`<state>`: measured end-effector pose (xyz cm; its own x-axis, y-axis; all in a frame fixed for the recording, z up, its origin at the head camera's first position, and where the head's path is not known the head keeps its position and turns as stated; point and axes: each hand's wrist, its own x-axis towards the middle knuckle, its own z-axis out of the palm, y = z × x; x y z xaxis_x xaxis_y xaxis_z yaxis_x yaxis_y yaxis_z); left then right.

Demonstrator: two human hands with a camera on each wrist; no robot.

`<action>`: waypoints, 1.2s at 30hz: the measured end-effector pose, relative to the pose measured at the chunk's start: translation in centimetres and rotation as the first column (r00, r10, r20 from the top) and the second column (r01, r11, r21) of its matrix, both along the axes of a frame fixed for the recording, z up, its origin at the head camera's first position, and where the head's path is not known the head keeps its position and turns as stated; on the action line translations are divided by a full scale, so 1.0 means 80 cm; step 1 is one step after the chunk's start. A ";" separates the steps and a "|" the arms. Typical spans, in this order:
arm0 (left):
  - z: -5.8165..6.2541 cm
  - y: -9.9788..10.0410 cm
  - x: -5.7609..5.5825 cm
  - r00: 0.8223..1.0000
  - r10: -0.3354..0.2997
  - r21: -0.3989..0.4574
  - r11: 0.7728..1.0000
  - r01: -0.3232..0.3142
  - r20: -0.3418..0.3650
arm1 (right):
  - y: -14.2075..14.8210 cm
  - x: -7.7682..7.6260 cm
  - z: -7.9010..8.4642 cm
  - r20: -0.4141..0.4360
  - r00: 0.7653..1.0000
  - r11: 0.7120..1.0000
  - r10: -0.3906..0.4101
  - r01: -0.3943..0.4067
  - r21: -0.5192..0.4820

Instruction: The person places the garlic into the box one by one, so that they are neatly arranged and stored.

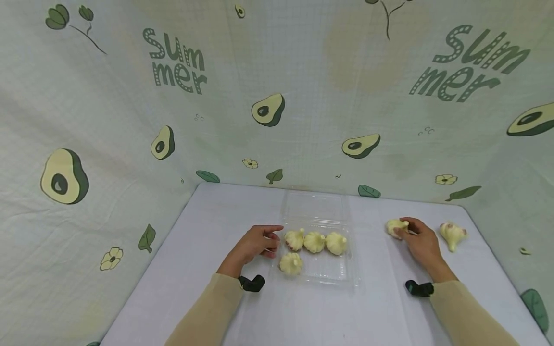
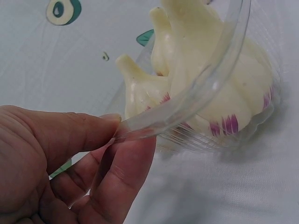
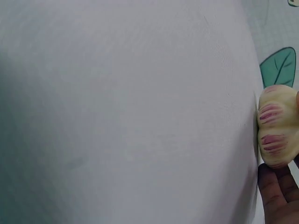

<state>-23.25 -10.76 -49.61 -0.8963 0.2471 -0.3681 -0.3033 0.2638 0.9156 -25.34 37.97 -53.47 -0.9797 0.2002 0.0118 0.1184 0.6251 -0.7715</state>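
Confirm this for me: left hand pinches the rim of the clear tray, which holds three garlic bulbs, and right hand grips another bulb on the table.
Not quite: the clear tray holds four garlic bulbs, not three, as the head view shows. The rest stands: the left hand pinches its rim, and the right hand grips another bulb on the table.

The white-covered tabletop (image 1: 195,269) carries a clear plastic tray (image 1: 342,276) near its middle, holding four garlic bulbs, with one garlic bulb (image 1: 396,226) lying to the tray's right and a further loose bulb (image 1: 452,234) beyond it near the right edge.
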 end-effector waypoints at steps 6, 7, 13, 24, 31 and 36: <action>-0.002 0.000 -0.001 1.000 0.000 -0.008 1.000 0.000 -0.002 | 0.000 0.002 0.002 -0.009 1.000 1.000 0.007 -0.007 0.007; -0.002 0.001 -0.001 1.000 0.001 -0.009 1.000 -0.001 -0.002 | 0.000 0.002 0.003 -0.009 1.000 1.000 0.008 -0.008 0.004; -0.001 0.001 -0.001 1.000 0.003 -0.007 1.000 -0.003 -0.003 | -0.006 0.005 0.009 -0.003 1.000 1.000 0.002 -0.002 -0.014; 0.001 0.001 0.002 1.000 -0.003 0.008 1.000 0.003 -0.001 | -0.017 0.009 0.021 -0.052 0.999 0.999 -0.011 0.009 -0.030; -0.002 0.000 0.001 1.000 0.001 0.011 1.000 -0.001 -0.002 | -0.021 0.015 0.031 -0.029 1.000 0.999 -0.004 0.003 -0.041; -0.004 -0.001 -0.001 1.000 -0.001 0.010 1.000 0.001 -0.002 | -0.027 0.021 0.037 -0.072 0.997 0.999 0.014 -0.017 -0.039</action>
<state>-23.30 -10.86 -49.91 -0.8968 0.2514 -0.3641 -0.3014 0.2554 0.9187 -23.70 35.83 -50.54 -0.9796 0.1867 0.0742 0.0527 0.5954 -0.8017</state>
